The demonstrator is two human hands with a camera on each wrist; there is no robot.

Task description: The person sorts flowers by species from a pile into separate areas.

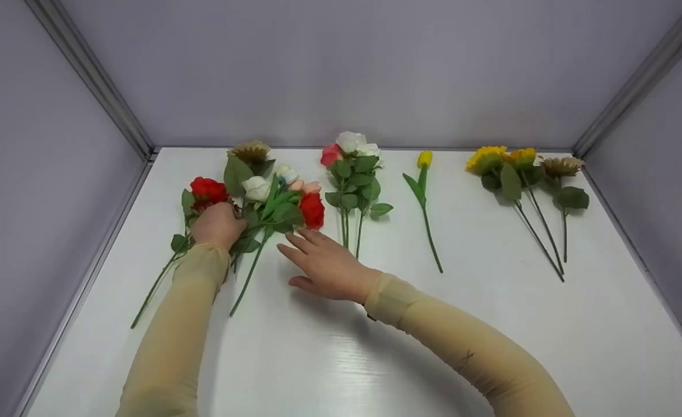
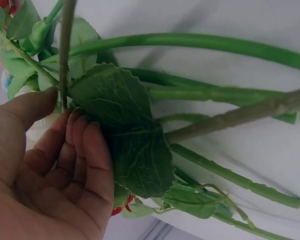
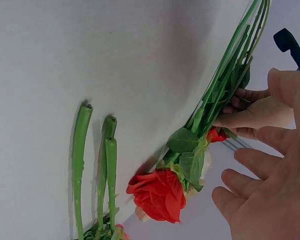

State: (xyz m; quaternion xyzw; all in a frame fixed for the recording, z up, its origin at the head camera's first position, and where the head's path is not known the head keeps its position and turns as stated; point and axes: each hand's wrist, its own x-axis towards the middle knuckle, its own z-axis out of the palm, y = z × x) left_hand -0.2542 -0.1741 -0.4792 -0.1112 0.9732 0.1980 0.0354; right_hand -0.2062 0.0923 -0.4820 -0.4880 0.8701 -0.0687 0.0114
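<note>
Two hidden fingertips (image 2: 80,135) on leaf (image 2: 125,130), wrist-only

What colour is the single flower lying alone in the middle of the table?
Yellow; the flower shows best in the head view.

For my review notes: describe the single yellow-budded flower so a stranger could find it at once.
On the white table, look right of the right hand, past the pink and white rose bunch. The yellow tulip lies alone between that bunch and the sunflowers. It is the only single stem, with a small closed yellow bud.
</note>
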